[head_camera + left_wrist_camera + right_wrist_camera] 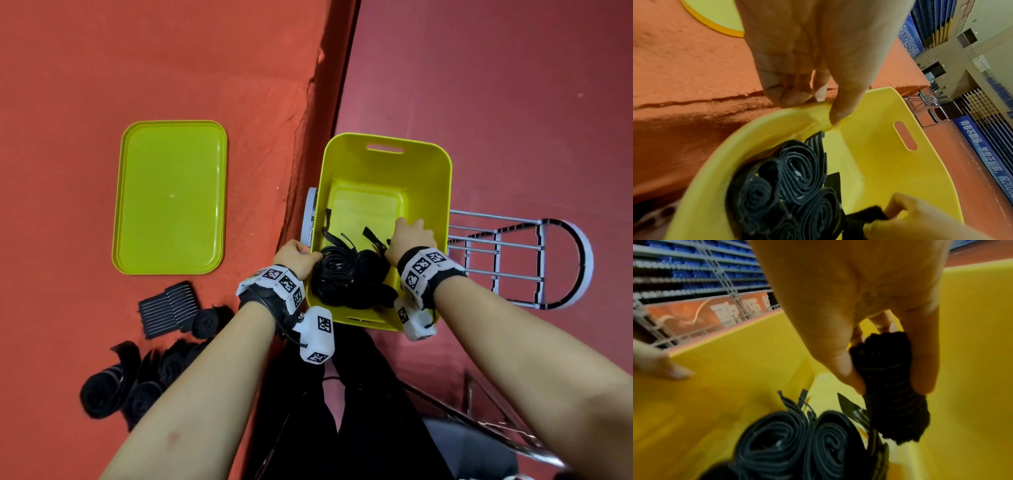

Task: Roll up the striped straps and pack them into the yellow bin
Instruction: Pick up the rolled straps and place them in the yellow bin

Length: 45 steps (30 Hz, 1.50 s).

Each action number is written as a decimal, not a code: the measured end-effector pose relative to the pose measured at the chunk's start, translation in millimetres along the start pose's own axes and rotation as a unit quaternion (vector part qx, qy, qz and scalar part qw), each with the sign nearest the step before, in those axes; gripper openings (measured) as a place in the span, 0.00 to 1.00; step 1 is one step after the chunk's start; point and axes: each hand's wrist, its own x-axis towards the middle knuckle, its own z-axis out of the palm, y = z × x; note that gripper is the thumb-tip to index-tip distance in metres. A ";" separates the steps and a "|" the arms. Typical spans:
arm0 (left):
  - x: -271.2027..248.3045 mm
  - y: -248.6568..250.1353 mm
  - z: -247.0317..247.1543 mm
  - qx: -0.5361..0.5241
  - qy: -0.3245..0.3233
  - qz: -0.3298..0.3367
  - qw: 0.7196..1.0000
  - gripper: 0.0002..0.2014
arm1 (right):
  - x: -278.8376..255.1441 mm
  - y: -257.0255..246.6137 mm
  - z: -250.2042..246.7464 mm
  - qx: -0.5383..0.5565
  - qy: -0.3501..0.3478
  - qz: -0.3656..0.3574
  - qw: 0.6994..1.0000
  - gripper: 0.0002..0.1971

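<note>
The yellow bin [435, 161] stands on a wire rack beside the orange table, with several black rolled straps [346, 274] packed in its near end. My left hand [296, 255] grips the bin's left rim [797, 108], thumb inside and curled fingers outside. Inside the bin, my right hand [411, 236] holds a rolled striped strap [894, 386] between thumb and fingers, just right of the packed rolls [789, 443]. On the table at lower left lie several more rolled straps [137, 377] and one flat striped strap [168, 308].
A yellow-green tray [171, 197] lies on the orange table left of the bin. A grey wire rack [513, 260] juts out to the bin's right. The far half of the bin floor [366, 205] is bare. My dark-trousered legs are below the bin.
</note>
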 end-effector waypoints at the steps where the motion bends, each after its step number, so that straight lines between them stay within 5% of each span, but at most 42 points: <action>1: 0.3 1.4 -1.6 0.001 -0.007 -0.004 1.000 0.16 | 1.9 -0.2 4.4 -0.024 -0.013 0.006 1.000 0.23; 14: 1.9 17.9 -6.9 -0.086 -0.020 -0.046 0.995 0.18 | 14.9 -0.1 24.1 -0.020 -0.071 0.042 0.996 0.16; 21: 6.2 15.7 -9.2 -0.080 -0.033 -0.047 0.995 0.14 | 14.6 5.8 5.8 -0.023 -0.018 0.011 1.000 0.14; 24: 7.8 15.2 -7.8 -0.071 -0.025 -0.045 0.996 0.15 | 16.6 2.7 8.8 -0.070 -0.084 -0.006 0.994 0.09; 27: 9.2 14.9 -9.2 -0.077 -0.029 -0.049 0.995 0.14 | 29.0 -3.1 32.3 -0.072 -0.157 0.004 0.985 0.20; 33: 12.1 9.9 -6.9 -0.104 -0.029 -0.051 0.993 0.13 | 46.2 -6.3 51.7 -0.048 -0.168 0.020 0.984 0.19; 36: 13.5 10.4 -5.8 -0.094 -0.022 -0.042 0.994 0.14 | 50.6 -3.2 57.2 -0.098 -0.220 0.110 0.964 0.21; 40: 12.9 11.4 -5.1 -0.092 -0.022 -0.041 0.995 0.14 | 50.6 -1.0 61.5 -0.109 -0.204 0.059 0.971 0.12; 45: 12.8 12.2 -6.6 -0.116 -0.031 -0.059 0.991 0.16 | 35.2 4.7 34.0 -0.037 -0.224 -0.010 0.974 0.19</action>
